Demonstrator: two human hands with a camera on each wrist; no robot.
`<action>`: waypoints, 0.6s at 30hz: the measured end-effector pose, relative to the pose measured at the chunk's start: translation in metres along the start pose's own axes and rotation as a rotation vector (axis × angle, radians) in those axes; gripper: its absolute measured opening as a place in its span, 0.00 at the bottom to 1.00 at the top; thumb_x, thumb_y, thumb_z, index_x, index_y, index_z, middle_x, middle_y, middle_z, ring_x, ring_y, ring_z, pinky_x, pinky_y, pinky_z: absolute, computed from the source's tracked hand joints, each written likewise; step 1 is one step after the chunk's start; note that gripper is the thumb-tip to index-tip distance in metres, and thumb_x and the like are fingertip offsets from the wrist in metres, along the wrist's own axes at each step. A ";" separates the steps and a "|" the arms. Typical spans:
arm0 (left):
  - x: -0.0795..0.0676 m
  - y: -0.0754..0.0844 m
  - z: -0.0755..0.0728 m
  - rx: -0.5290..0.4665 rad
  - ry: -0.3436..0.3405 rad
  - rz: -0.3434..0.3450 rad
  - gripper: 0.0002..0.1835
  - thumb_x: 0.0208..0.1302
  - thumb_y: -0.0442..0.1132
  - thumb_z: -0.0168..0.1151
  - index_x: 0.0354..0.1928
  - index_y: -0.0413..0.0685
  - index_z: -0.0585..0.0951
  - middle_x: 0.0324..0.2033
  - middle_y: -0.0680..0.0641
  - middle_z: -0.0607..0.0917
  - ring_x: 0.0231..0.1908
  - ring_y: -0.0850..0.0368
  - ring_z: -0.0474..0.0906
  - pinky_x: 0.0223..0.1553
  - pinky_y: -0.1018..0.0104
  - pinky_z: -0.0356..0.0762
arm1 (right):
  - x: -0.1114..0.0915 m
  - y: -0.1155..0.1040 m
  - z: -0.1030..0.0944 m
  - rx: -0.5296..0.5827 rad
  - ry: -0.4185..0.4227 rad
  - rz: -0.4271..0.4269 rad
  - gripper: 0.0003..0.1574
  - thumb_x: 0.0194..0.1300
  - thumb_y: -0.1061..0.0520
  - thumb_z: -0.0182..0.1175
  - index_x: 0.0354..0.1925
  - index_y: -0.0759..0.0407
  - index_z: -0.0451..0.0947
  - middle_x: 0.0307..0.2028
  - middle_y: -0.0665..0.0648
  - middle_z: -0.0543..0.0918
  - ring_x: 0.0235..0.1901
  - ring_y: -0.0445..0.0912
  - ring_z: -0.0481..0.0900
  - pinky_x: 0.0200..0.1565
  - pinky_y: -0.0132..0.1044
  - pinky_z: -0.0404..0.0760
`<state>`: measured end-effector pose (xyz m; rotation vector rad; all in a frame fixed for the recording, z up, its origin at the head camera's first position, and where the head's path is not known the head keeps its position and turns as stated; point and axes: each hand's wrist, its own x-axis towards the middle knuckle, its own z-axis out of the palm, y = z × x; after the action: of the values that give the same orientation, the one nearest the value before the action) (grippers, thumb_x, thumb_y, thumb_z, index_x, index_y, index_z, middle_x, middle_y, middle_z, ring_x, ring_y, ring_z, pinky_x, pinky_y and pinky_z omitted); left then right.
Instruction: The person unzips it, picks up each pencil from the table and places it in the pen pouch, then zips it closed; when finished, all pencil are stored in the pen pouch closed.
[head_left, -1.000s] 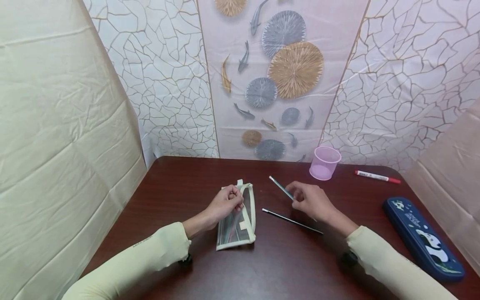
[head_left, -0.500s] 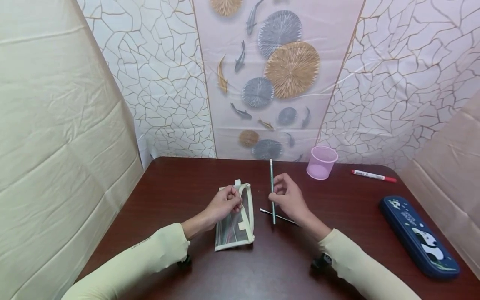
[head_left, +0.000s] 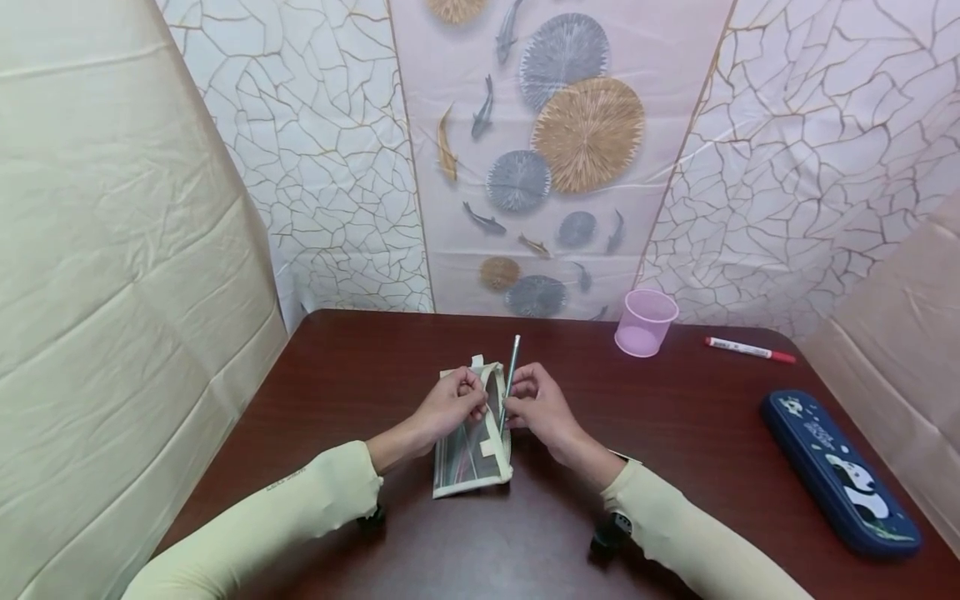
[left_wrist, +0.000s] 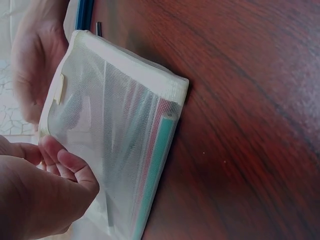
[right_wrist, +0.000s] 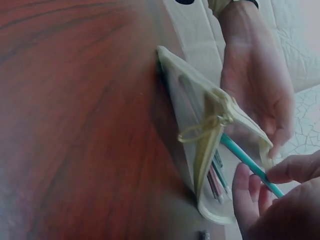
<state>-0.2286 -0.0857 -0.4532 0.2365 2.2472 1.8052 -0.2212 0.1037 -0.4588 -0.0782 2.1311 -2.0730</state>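
A pencil pouch (head_left: 459,467) of see-through mesh with cream edging lies on the table, its zipped mouth held apart. My left hand (head_left: 448,407) pinches the mouth's left edge between thumb and fingers. On the other side, my right hand (head_left: 551,421) pinches a teal pencil (right_wrist: 245,159). One end of it is inside the pouch mouth in the right wrist view, while its white-tipped end points up and away in the head view. Several pencils (right_wrist: 216,186) show through the mesh inside. A dark pencil (left_wrist: 98,30) lies beyond the pouch, mostly hidden by my right hand in the head view.
At the table's back right stands a pink mesh cup (head_left: 647,325). A red-capped white marker (head_left: 750,349) lies to its right. Along the right edge rests a navy pencil case (head_left: 840,475) with a panda print. Patterned cloth (head_left: 345,167) hangs behind the table.
My right hand has lifted the teal pencil from the table, turned it more upright and brought it left into the pouch mouth. The left hand has kept its grip on the pouch.
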 end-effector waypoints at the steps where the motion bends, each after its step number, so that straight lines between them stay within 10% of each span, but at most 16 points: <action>1: 0.000 0.000 0.000 0.002 0.001 0.000 0.03 0.72 0.32 0.58 0.43 0.41 0.75 0.30 0.50 0.84 0.31 0.61 0.80 0.36 0.71 0.80 | 0.000 0.001 0.001 -0.008 -0.022 0.010 0.23 0.66 0.73 0.60 0.56 0.65 0.65 0.44 0.65 0.80 0.33 0.46 0.82 0.41 0.50 0.90; 18: 0.001 0.000 0.003 0.011 0.006 -0.011 0.02 0.73 0.35 0.57 0.42 0.45 0.75 0.30 0.51 0.84 0.32 0.60 0.80 0.37 0.70 0.81 | -0.003 0.011 0.000 -0.059 -0.186 0.081 0.27 0.66 0.68 0.61 0.60 0.71 0.65 0.42 0.60 0.80 0.34 0.44 0.83 0.36 0.38 0.87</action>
<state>-0.2290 -0.0827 -0.4536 0.2207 2.2585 1.7916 -0.2170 0.1048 -0.4699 -0.1811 2.0488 -1.8797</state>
